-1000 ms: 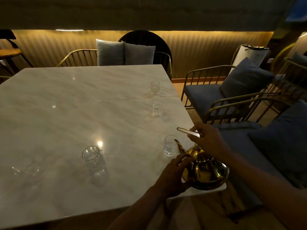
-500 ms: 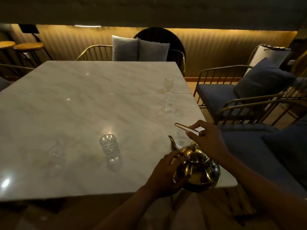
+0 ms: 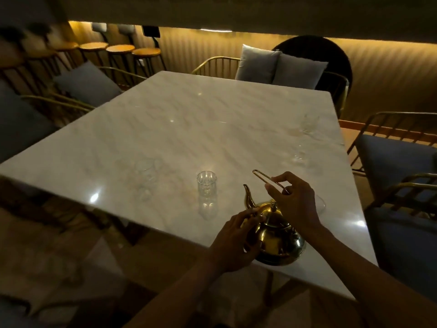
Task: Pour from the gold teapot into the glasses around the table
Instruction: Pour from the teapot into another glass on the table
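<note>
Item: round gold metal teapot, curved spout aimed up and away from the wearer, held over the near corner of the pale marble surface; whether its base touched could not be told.

Right hand: grip pinched on the thin wire bail handle, which stood raised above the knobbed lid.

Left hand: grip cupped against the pot's body just below the spout, steadying it.

Glasses: one clear ribbed glass tumbler, upright, near the spout, to its left and apart from it. A second clear glass further left, faint in the dim light. Another at the right edge, blurred. Contents of all too dark to judge.

Surroundings: gold wire chairs with grey cushions around the surface.

Risks, as judged: the handle was slender and held only by fingertips, so the pot could swing or slip as it tilted. The glasses were narrow-mouthed and hard to see, so a stream from too high or too far off could miss and wet the polished top. The body might be hot against the left palm.
</note>
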